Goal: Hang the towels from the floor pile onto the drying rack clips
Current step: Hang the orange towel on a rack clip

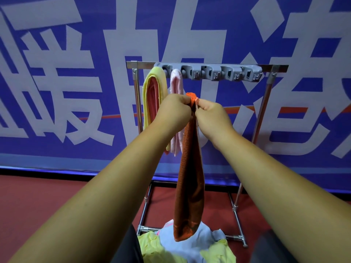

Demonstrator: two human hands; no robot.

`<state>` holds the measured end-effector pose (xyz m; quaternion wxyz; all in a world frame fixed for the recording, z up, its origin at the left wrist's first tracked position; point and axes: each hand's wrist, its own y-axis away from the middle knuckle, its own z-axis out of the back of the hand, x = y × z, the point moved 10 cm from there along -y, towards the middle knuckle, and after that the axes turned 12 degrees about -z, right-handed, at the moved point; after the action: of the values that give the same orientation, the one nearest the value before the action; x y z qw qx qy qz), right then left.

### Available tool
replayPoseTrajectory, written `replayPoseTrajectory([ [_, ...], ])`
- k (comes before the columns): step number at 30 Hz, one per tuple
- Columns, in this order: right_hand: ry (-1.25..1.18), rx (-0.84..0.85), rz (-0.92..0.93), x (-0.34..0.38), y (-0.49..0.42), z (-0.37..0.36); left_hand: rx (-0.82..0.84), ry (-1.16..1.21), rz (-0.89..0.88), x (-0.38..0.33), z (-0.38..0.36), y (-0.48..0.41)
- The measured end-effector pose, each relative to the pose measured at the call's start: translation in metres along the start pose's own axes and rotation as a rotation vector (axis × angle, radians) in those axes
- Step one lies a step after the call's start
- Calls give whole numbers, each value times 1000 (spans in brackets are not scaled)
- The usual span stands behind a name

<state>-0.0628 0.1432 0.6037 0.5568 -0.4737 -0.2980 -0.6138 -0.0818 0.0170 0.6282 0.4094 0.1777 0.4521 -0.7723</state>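
An orange towel (190,186) hangs down in front of me, bunched at its top. My left hand (173,109) grips that top end, and my right hand (210,112) pinches it from the other side. Both hands are below and in front of the grey clip strip (214,72) on the metal drying rack (266,103). A yellow towel (150,95) and a pink towel (176,82) hang from the strip's two leftmost clips. The floor pile (190,245) of yellow and pale blue towels lies at the rack's foot.
A blue banner (57,73) with large white characters stands behind the rack. The floor (38,196) is red. Several clips right of the pink towel hold nothing. Dark clothing shows at the bottom edge.
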Motion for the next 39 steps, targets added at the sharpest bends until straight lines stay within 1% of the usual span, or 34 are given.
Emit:
replayPoseTrajectory([
  [3, -5, 40, -4, 0, 3, -2, -15, -1, 2, -2, 1, 2],
  [6, -19, 72, 1, 2, 5, -5, -111, 72, -33, -1, 8, 3],
  [8, -35, 94, 8, 0, 4, -6, -156, 142, -13, 4, 12, 6],
  [13, -139, 218, 35, -2, 3, -9, -171, 175, 17, 20, 18, 4],
  [15, -170, 209, 30, -4, 1, -11, -160, 161, 24, 22, 19, 2],
  [17, -182, 146, 5, -9, -5, -10, -143, 200, 25, 22, 19, 0],
  [18, -225, 136, -24, -13, -8, -10, -143, 207, 21, 22, 19, 0],
  [20, -388, 162, -96, -21, -11, -15, -190, 146, 10, 22, 27, 1],
  [22, -533, 171, -155, -30, -14, -18, -243, 110, 41, 35, 31, 3],
  [24, -644, 173, -198, -36, -16, -18, -183, 167, 128, 51, 26, 8],
  [26, -731, 182, -212, -36, -18, -18, -54, 278, 196, 68, 14, 14],
  [28, -802, 191, -213, -33, -20, -17, 79, 465, 227, 73, -3, 25],
  [31, -901, 196, -214, -30, -28, -16, 200, 578, 257, 80, -22, 41],
  [33, -924, 188, -221, -30, -33, -15, 238, 604, 247, 78, -30, 46],
  [36, -923, 168, -235, -36, -40, -13, 230, 628, 228, 76, -35, 43],
  [38, -910, 203, -267, -42, -40, -17, 207, 689, 204, 73, -36, 39],
  [39, -890, 251, -291, -45, -37, -21, 195, 727, 197, 71, -36, 37],
])
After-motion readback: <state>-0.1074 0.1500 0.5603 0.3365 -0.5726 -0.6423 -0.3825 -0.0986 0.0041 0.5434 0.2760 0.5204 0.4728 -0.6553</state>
